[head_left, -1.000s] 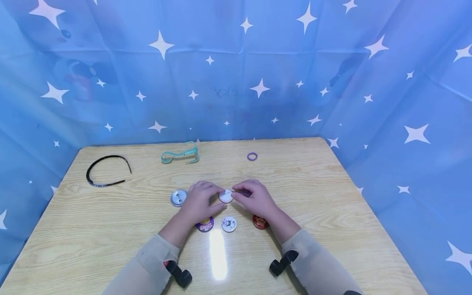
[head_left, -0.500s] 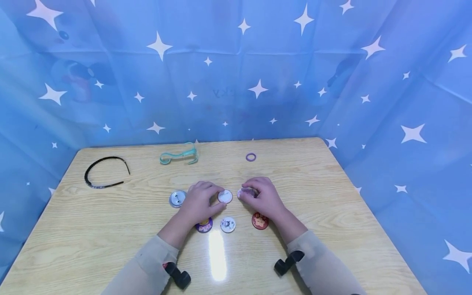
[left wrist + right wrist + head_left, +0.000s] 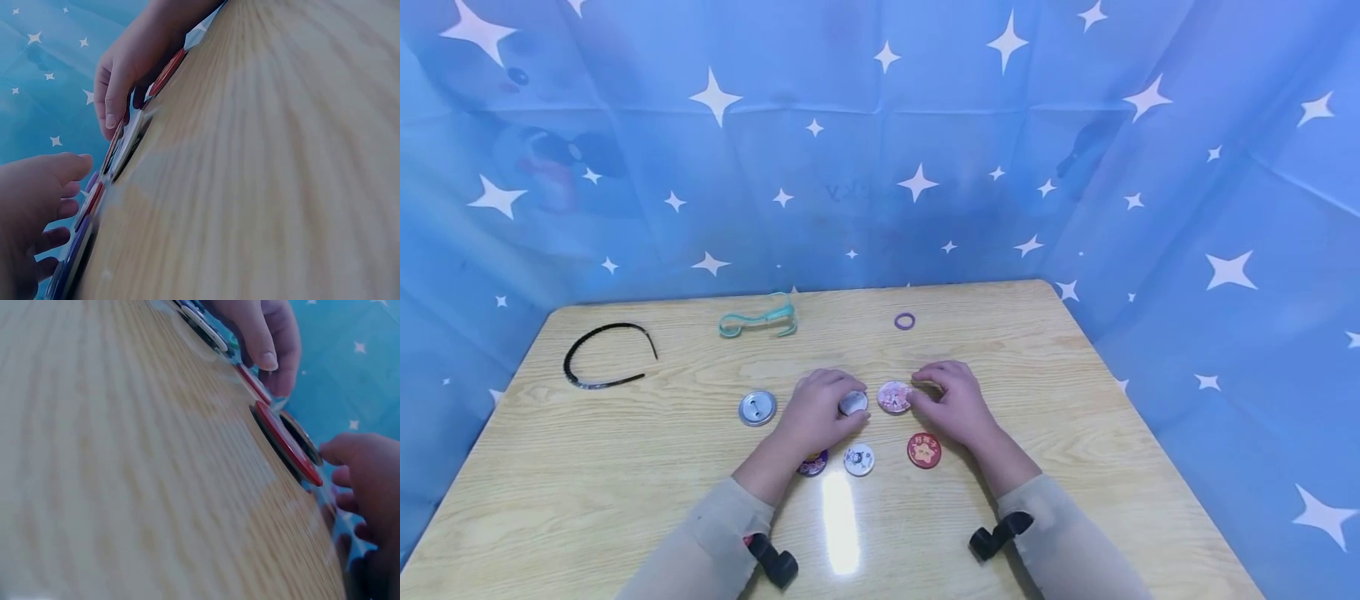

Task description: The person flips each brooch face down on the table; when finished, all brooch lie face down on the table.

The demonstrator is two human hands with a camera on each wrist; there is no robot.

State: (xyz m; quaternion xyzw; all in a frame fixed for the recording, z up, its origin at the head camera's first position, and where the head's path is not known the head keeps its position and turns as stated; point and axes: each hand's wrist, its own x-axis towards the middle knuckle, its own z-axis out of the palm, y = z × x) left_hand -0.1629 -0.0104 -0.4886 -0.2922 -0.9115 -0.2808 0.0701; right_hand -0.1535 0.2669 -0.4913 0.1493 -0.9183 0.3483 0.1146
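In the head view my left hand (image 3: 822, 410) holds a pale round badge (image 3: 853, 403) by its edges between thumb and forefinger. A little to the right, my right hand (image 3: 953, 403) is beside a pink pictured badge (image 3: 894, 397), its thumb at the badge's right edge and its fingers loosely bent. Nearer me lie a white badge with a small figure (image 3: 859, 459), a red badge with a star face (image 3: 924, 450), and a purple badge (image 3: 812, 463) partly hidden by my left wrist. A silver badge (image 3: 757, 408) shows its pin side left of my left hand.
Towards the back of the wooden table (image 3: 1000, 333) are a black headband (image 3: 574, 354), a turquoise strap-like item (image 3: 760, 318) and a purple ring (image 3: 905, 321). Behind the table hangs a blue curtain (image 3: 820, 225) with white stars.
My right hand has moved right, away from the pale badge, and uncovered the pink badge and the red badge. The left hand stays at the pale badge, which now looks greyer.
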